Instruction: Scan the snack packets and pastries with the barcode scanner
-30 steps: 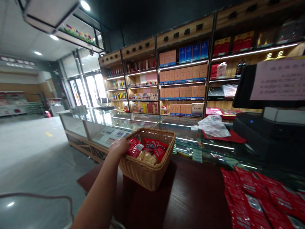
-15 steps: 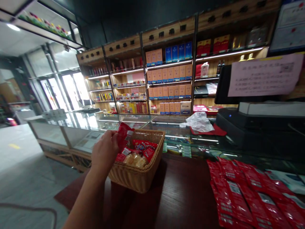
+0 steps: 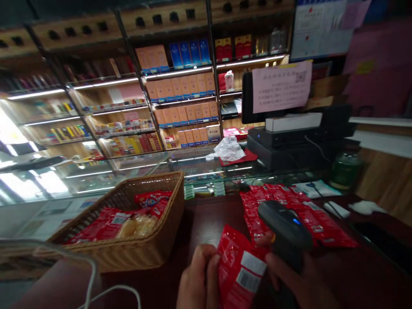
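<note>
In the head view, my left hand (image 3: 198,274) pinches the left edge of a red snack packet (image 3: 230,257), with its white barcode label facing up. My right hand (image 3: 299,279), partly dark and blurred, is wrapped round a black barcode scanner (image 3: 283,227) with a small blue light. The scanner's head points toward the upper left, above and to the right of the packet. Behind it, several red packets (image 3: 268,193) lie spread in overlapping rows on the dark table. To the left stands a wicker basket (image 3: 138,257) with red packets and a pale clear-wrapped food pack inside.
A pale cable (image 3: 92,268) crosses the lower left. Beyond the table runs a glass display counter (image 3: 154,165) with crumpled white plastic (image 3: 229,149) on it. A monitor (image 3: 247,98) with a pink notice, a green-filled jar (image 3: 346,171) and a dark phone-like slab (image 3: 383,240) are on the right.
The view has swung right. My left hand, with a red packet, has come from above the basket to the table front. My right hand has come into view, holding the barcode scanner.
</note>
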Tool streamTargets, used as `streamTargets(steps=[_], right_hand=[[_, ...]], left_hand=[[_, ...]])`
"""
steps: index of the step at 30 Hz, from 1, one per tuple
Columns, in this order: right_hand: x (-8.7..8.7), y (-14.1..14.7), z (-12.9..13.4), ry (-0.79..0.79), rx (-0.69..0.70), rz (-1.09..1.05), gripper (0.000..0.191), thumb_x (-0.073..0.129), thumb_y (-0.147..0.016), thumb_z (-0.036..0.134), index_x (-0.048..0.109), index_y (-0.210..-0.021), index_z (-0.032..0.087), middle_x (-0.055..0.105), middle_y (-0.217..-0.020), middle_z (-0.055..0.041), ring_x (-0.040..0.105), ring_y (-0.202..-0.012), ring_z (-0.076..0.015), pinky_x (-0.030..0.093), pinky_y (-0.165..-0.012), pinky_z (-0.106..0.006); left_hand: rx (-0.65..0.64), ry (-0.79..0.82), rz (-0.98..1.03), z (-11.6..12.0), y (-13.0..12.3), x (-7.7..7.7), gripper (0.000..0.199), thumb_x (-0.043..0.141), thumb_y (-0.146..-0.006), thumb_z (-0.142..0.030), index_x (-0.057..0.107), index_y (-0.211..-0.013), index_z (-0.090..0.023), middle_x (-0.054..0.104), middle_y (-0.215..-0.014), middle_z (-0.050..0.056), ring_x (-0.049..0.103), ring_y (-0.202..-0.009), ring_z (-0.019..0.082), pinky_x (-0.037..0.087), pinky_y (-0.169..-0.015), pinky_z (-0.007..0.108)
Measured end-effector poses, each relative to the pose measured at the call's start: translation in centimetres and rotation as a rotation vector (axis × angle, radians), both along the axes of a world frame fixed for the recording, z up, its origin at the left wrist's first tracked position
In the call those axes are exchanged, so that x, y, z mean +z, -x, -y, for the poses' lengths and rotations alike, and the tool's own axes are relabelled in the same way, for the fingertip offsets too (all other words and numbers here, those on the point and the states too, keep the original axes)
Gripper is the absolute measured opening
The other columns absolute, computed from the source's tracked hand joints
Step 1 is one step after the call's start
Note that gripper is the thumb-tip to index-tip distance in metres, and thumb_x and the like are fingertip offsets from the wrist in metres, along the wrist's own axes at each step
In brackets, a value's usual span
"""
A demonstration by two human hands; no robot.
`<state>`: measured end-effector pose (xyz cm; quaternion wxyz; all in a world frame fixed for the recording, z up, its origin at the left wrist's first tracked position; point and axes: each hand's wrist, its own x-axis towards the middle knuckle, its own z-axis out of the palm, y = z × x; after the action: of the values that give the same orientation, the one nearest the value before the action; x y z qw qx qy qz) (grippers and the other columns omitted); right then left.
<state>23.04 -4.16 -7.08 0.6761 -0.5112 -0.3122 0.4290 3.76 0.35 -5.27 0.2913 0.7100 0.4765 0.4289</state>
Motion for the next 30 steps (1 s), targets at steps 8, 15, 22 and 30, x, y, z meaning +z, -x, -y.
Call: streamTargets(steps=[8, 15, 22, 30], right_hand=[[0.7, -0.1, -0.1, 0.074, -0.061, -0.155, 0.056, 0.09, -0.055, 0.061, 0.072, -0.087, 0.018, 0.058, -0.053, 0.0041, 0.052, -0.048, -0.0126, 0.044, -0.047, -0.021], [-0.8, -0.8, -0.5, 0.008, 0.055, -0.32, 0.045, 0.092, -0.063, 0.045, 0.07, -0.09, 0.017, 0.054, -0.05, 0.0047, 0.048, -0.046, -0.0102, 0.039, -0.045, -0.019], [-0.5, -0.7, -1.5, -0.042, 0.064, -0.386, 0.04, 0.088, -0.071, 0.042, 0.065, -0.095, 0.021, 0.05, -0.049, 0.0081, 0.044, -0.045, -0.0079, 0.037, -0.048, -0.019], [-2.6, -1.2, 1.2, 0.069, 0.166, -0.058, 0.044, 0.07, -0.08, 0.066, 0.071, -0.091, 0.023, 0.064, -0.063, -0.0026, 0.05, -0.047, -0.0149, 0.043, -0.049, -0.028]], left_hand=[[-0.3, 0.401, 0.296, -0.1, -0.4, -1.2, 0.034, 0.066, -0.083, -0.055, 0.065, -0.097, -0.024, 0.07, -0.083, 0.001, 0.061, -0.071, 0.017, 0.05, -0.069, 0.024], [-0.347, 0.762, 0.379, -0.9, 0.8, -4.8, 0.043, 0.087, -0.061, -0.052, 0.074, -0.077, -0.014, 0.066, -0.058, 0.0, 0.05, -0.047, 0.007, 0.038, -0.048, 0.018], [-0.282, 0.78, 0.495, -1.2, 0.2, -3.9, 0.044, 0.088, -0.057, -0.055, 0.073, -0.067, -0.014, 0.068, -0.05, 0.002, 0.059, -0.045, 0.011, 0.046, -0.05, 0.02], [0.038, 0.52, 0.589, -1.6, 0.2, -3.6, 0.034, 0.087, -0.061, -0.045, 0.076, -0.076, -0.016, 0.075, -0.063, 0.003, 0.069, -0.06, 0.018, 0.055, -0.059, 0.023]])
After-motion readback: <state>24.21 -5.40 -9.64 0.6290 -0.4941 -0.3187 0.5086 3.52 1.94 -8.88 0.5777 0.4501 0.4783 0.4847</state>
